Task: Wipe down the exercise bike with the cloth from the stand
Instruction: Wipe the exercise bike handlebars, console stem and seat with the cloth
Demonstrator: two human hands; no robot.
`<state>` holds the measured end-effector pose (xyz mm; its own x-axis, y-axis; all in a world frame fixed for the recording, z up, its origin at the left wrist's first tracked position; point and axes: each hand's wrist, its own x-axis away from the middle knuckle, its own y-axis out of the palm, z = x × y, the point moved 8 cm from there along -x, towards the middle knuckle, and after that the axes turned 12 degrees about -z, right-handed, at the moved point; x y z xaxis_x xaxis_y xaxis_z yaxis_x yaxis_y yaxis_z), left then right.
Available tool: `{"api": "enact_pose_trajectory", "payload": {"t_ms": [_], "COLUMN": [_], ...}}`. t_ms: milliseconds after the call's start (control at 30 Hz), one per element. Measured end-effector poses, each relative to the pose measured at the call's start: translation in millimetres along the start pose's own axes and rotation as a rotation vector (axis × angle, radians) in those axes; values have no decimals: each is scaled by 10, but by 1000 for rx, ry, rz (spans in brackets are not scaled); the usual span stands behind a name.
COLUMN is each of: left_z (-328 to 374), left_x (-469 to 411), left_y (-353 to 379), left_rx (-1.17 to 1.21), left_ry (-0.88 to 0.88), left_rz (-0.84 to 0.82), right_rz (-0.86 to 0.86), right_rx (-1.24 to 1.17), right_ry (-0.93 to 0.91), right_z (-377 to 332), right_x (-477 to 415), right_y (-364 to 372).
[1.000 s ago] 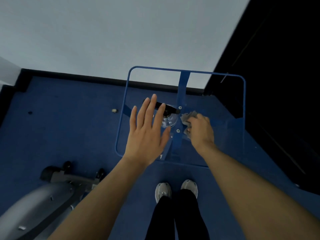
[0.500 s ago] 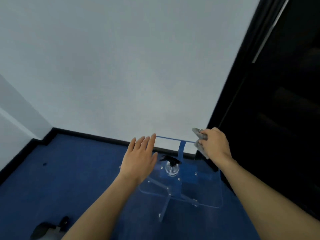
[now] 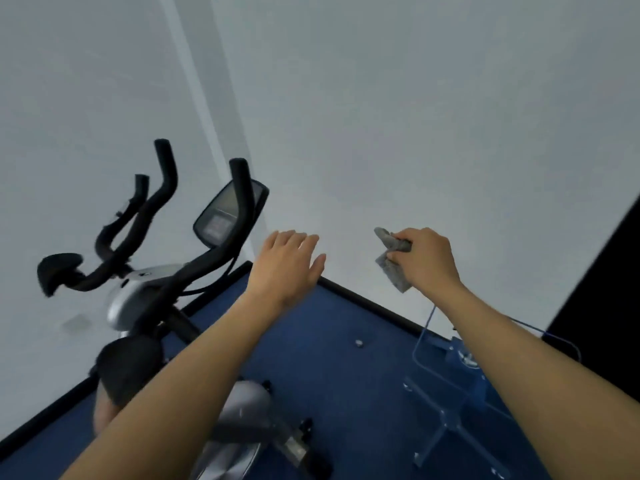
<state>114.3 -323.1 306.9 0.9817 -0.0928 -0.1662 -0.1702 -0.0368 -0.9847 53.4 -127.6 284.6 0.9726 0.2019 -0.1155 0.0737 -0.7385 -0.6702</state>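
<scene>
Curled right grip [image 3: 429,261] holds grey cloth [image 3: 394,275]; console [image 3: 218,220] writing blurred.

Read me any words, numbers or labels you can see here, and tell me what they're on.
On the exercise bike, the console display: markings there, too blurred to read.
The cloth in the right hand: no text seen.
The stand: no text seen.
So no text can be read.

Both bare forearms reach forward and up, side by side and well apart. The left hand [image 3: 285,265] is held out palm down, fingers straight and close together, touching nothing. The right hand [image 3: 427,259] is curled, fingers and thumb pinching a crumpled grey cloth [image 3: 393,268].
</scene>
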Motion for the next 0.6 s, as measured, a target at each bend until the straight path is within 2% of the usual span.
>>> {"api": "enact_pose_trajectory", "payload": {"t_ms": [100, 300, 500, 600], "left_z": [-504, -1392, -1857, -1922], "left_x": [226, 127, -274, -484], "left_y": [-366, -694, -696, -650], "left_rx": [52, 190, 319, 312], "left_ry": [-32, -30, 142, 262], "left_rz": [94, 126, 134, 136], "right_rz": [0, 56, 194, 218], "right_rx": [1, -31, -25, -68], "right_ry": [-46, -103, -77, -39], "right_z": [-515, -1393, -1939, -2043], "right_x": [29, -116, -371, -429], "right_y": [153, 403, 692, 853]}}
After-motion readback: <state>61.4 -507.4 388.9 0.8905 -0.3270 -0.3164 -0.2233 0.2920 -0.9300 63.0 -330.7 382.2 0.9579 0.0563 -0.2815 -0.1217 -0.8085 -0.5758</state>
